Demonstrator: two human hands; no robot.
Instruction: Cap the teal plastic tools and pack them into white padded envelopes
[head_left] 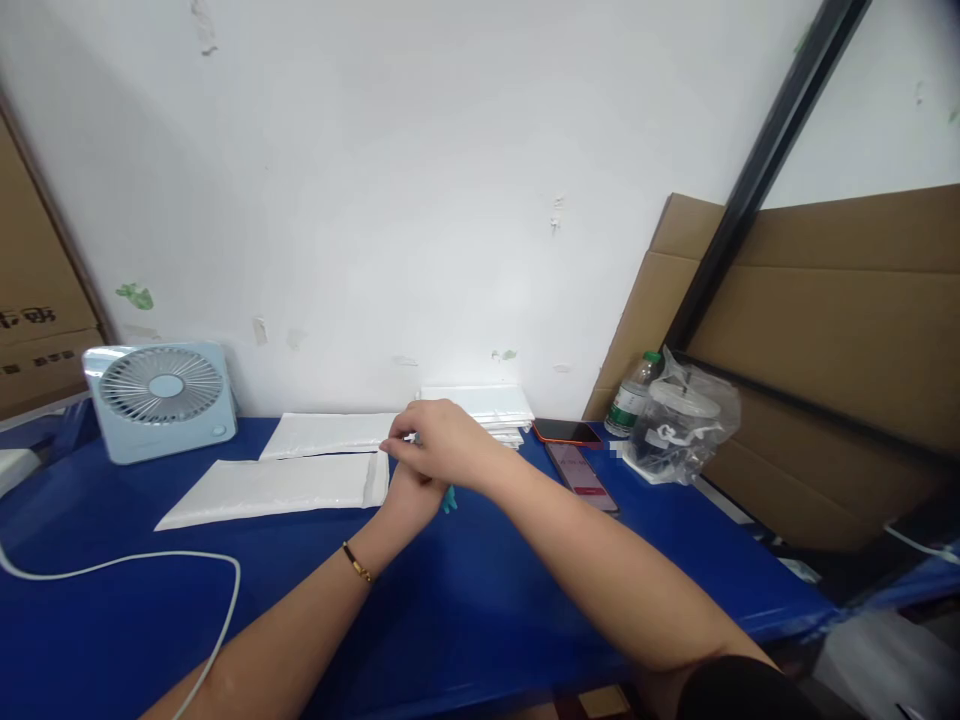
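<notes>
My right hand [448, 440] crosses over my left hand [411, 498] above the middle of the blue table [480, 620]. The right hand's fingers are bent in a pinch, and a small bit of something light shows by their tips. Most of the left hand's fingers are hidden behind the right hand; that hand looks closed. A small teal piece [448, 499] pokes out just right of the left hand; its kind is unclear. Close by on the left lie two flat white padded envelopes, a front envelope [277, 488] and a back envelope [322, 434].
A stack of white envelopes [480, 402] lies against the wall. On the left stand a light blue fan [161, 400] and a white cable [150, 554]. To the right are two phones [581, 475], a green-capped bottle [632, 395], a bagged cup [679, 420] and cardboard [847, 370].
</notes>
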